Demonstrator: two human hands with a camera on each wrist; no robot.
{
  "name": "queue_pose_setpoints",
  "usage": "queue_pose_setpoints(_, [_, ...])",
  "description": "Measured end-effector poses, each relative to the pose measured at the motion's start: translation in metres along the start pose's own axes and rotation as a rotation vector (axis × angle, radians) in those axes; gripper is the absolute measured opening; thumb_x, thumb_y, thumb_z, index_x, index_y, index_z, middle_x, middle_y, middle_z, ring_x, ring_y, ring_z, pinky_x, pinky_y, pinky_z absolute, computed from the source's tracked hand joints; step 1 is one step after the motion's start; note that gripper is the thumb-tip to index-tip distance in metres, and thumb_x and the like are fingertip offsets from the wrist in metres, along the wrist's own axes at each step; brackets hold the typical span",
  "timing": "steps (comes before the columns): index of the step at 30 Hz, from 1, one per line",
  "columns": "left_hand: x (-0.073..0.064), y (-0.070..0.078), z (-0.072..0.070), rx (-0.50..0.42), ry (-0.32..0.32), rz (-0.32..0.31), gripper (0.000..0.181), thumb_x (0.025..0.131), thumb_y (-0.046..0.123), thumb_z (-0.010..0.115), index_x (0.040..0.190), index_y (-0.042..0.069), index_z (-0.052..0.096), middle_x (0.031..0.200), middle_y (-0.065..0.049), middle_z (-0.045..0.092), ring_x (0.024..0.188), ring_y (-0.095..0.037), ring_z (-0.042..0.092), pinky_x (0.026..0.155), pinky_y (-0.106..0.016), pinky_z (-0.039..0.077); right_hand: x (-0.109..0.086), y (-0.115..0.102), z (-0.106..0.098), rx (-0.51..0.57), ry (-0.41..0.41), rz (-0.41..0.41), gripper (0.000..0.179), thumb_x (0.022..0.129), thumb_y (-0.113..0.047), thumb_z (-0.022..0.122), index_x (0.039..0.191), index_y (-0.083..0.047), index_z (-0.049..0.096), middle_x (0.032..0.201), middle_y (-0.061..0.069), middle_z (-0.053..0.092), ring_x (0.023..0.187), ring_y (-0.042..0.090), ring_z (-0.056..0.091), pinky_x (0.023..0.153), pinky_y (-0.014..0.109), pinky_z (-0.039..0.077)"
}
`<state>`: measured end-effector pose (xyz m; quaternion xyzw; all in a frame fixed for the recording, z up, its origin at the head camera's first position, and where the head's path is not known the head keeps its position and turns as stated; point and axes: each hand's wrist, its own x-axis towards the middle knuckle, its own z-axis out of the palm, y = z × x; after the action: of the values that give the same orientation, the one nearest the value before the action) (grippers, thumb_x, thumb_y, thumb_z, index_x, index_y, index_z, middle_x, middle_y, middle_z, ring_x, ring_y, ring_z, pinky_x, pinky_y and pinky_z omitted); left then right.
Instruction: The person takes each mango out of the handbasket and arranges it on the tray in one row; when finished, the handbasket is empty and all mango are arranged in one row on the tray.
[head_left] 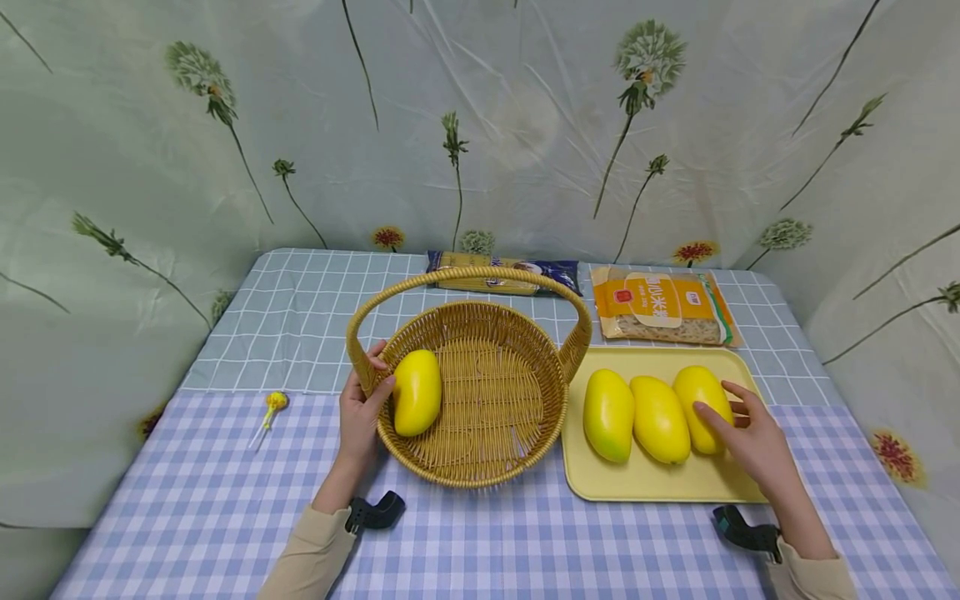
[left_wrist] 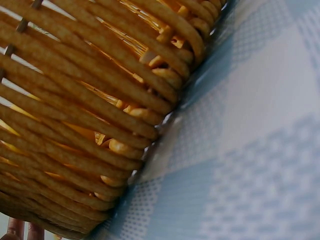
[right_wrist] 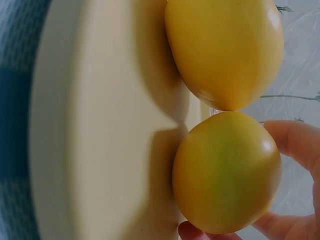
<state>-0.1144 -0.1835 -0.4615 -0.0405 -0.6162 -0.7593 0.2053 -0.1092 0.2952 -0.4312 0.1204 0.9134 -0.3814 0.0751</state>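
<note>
A round wicker basket [head_left: 491,392] with an arched handle stands mid-table, one yellow mango [head_left: 417,396] lying inside at its left. My left hand [head_left: 360,417] grips the basket's left rim near the handle's base, thumb over the edge. In the left wrist view the woven wall [left_wrist: 75,100] fills much of the picture. Three more mangoes lie side by side on a yellow tray [head_left: 600,490]. My right hand [head_left: 757,442] holds the rightmost mango [head_left: 697,404] between thumb and fingers; the right wrist view shows this mango [right_wrist: 227,175] against its neighbour [right_wrist: 225,50].
Behind the basket lies a blue and yellow packet [head_left: 495,285]. An orange bag of grain [head_left: 663,307] sits behind the tray. A yellow lollipop [head_left: 277,402] lies on the checked cloth at left. A floral curtain [head_left: 525,125] hangs beyond the table.
</note>
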Motion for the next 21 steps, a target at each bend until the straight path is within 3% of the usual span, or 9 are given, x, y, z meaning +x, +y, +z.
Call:
queue_pose_setpoints(14, [-0.0002, -0.0009, -0.0006, -0.003, 0.007, -0.015, 0.020, 0.090, -0.010, 0.053, 0.104, -0.017, 0.042, 0.141, -0.024, 0.040, 0.133, -0.028, 0.033, 0.107, -0.029, 0.026, -0.0016, 0.0003, -0.0006, -0.013, -0.003, 0.024, 0.086, 0.093, -0.053, 0.048, 0.146, 0.006, 0.015, 0.134, 0.038, 0.029, 0.112, 0.049, 0.035, 0.089, 0.059, 0.037])
queue_pose_setpoints(21, [0.0005, -0.0004, -0.0002, -0.002, 0.009, -0.013, 0.020, 0.090, -0.009, 0.054, 0.104, -0.017, 0.042, 0.140, -0.024, 0.040, 0.132, -0.028, 0.033, 0.107, -0.029, 0.025, -0.0020, 0.0045, -0.0004, -0.004, 0.056, -0.013, 0.081, 0.094, -0.049, 0.049, 0.146, 0.005, 0.019, 0.134, 0.038, 0.032, 0.114, 0.050, 0.036, 0.089, 0.061, 0.037])
